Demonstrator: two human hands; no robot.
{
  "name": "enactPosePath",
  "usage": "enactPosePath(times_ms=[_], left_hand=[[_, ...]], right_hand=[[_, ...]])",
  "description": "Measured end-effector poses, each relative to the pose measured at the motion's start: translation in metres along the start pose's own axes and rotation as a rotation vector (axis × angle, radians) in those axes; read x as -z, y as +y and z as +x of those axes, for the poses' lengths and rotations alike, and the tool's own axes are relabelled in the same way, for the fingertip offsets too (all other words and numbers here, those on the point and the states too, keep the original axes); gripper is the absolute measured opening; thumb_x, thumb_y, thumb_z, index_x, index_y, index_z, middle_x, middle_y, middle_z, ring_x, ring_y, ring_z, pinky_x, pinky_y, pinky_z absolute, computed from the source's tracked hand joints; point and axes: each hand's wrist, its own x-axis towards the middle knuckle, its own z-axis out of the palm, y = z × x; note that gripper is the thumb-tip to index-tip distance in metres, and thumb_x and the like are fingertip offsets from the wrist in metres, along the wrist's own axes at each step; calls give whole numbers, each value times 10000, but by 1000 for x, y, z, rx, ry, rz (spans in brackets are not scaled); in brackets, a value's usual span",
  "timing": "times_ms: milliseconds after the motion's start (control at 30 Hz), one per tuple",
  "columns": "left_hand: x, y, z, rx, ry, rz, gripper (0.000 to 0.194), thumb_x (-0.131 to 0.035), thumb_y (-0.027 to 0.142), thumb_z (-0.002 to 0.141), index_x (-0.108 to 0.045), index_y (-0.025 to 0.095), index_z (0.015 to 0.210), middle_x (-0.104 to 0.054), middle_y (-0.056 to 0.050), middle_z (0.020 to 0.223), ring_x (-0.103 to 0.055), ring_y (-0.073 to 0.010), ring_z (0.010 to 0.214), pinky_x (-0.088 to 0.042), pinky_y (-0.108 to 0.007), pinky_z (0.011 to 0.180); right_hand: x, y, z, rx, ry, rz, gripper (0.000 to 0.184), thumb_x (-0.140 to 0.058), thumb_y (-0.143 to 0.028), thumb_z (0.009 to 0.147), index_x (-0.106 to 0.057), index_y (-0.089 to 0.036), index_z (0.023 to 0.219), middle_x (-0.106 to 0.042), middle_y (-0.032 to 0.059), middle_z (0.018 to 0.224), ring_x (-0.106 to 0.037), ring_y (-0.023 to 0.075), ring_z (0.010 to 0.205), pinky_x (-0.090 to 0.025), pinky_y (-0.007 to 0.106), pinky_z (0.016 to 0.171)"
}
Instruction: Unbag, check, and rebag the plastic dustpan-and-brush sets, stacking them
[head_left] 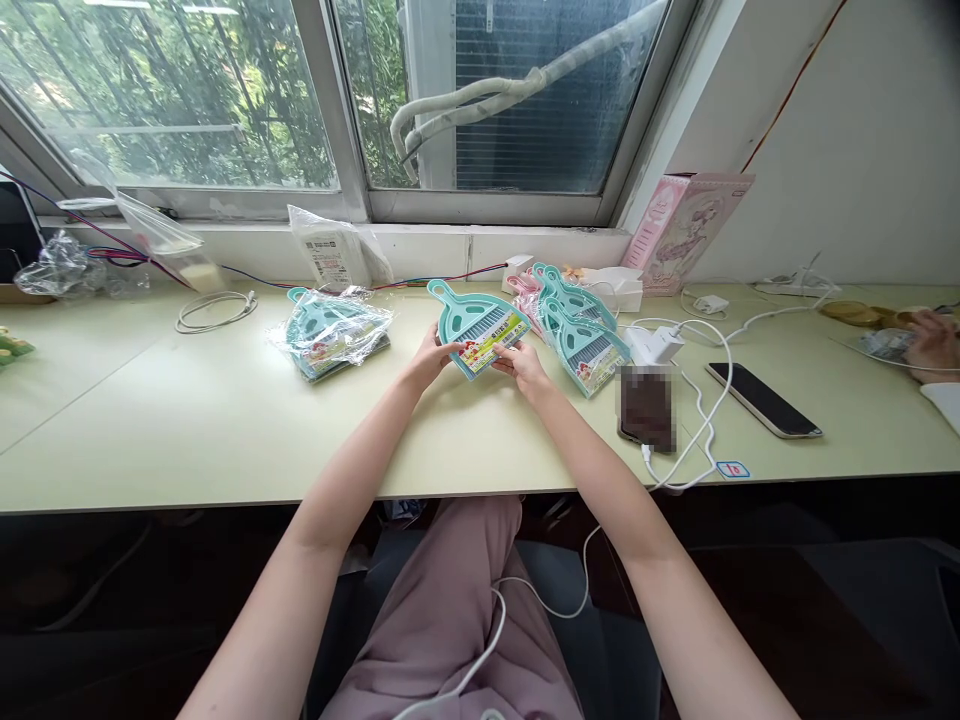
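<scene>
Left fingers (450,348), right fingers (507,362) holding 1 teal dustpan (476,322), plastic-wrapped dustpans (335,332) nearby

The held dustpan (452,308) is presenting smooth moulded plastic; its printed label (493,337) is showing a slight gloss. Clear plastic film (360,325) is creasing and reflecting light. The tabletop (187,430) is displaying a smooth, low-sheen surface. The trousers (442,620) are showing matt cloth. The phone screen (765,398) is appearing smooth and glass-like.
</scene>
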Motion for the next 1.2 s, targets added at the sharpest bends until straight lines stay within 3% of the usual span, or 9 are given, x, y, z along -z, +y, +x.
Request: enactPosePath(times_ms=[167, 300, 467, 567, 667, 767, 867, 1067, 1200], left_hand=[[0, 0, 2, 45, 34, 15, 830, -849, 210, 621, -457, 278, 1350, -665, -55, 1112, -670, -204, 994, -550, -334, 866], [9, 3, 9, 126, 226, -17, 821, -831, 451, 680, -434, 251, 1370, -650, -124, 1184, -678, -249, 997, -576, -354, 790], [41, 16, 14, 154, 496, -192, 754, -619, 679, 796, -411, 203, 1343, -675, -156, 1117, -689, -232, 946, -582, -284, 710], [58, 22, 14, 92, 613, -228, 555, -493, 640, 900, -476, 212, 1254, -682, -129, 1061, -690, -174, 919, -562, -201, 683], [61, 24, 14, 59, 666, -281, 319, -431, 441, 983, -549, 203, 1161, -691, -92, 968, -690, -132, 847, -561, -178, 690], [50, 24, 13, 63, 643, -264, 233, -431, 278, 972, -605, 172, 1083, -695, -72, 840, -685, -128, 778, -574, -203, 705], [33, 24, 11, 89, 509, -175, 204, -460, 223, 944, -644, 136, 950, -701, -75, 771, -677, -124, 718, -576, -214, 709], [21, 19, 8, 382, 196, 133, 147, -550, 195, 823, -633, 136, 717, -716, -110, 754, -662, -147, 629, -566, -244, 671], [33, 12, 13, 370, 267, 342, 137, -592, 199, 706, -558, 172, 576, -694, -109, 709, -629, -184, 598, -562, -329, 657]], right_hand=[[1, 1, 1, 9, 14, -34, 150, -671, -129, 836, -581, -190, 940, -735, 34, 909, -715, 141, 768, -624, 292, 793], [4, 0, 1, 31, 41, -70, 190, -705, -155, 815, -574, -204, 944, -735, 30, 960, -717, 145, 808, -619, 287, 805], [7, -2, 2, 53, 38, -38, 166, -678, -167, 840, -566, -210, 955, -736, 28, 990, -719, 126, 816, -608, 275, 837], [8, -2, 2, 61, 36, -42, 175, -684, -175, 836, -568, -211, 962, -736, 33, 1011, -720, 128, 831, -606, 275, 842], [8, -2, 2, 51, 26, -16, 144, -650, -158, 855, -570, -205, 965, -735, 36, 1007, -719, 127, 816, -607, 281, 845], [8, -2, 3, 47, 34, -15, 133, -640, -155, 859, -572, -207, 961, -735, 34, 1002, -717, 125, 810, -607, 284, 844], [9, -3, 4, 61, 56, 2, 145, -656, -145, 848, -578, -208, 952, -732, 25, 1008, -707, 108, 772, -608, 265, 825], [15, -8, 5, 85, 103, 78, 185, -691, -106, 806, -595, -194, 938, -735, 7, 878, -691, 114, 689, -621, 258, 742], [18, -9, 8, 53, 115, 55, 185, -697, -63, 778, -608, -176, 894, -735, 14, 834, -685, 121, 654, -622, 258, 689]])
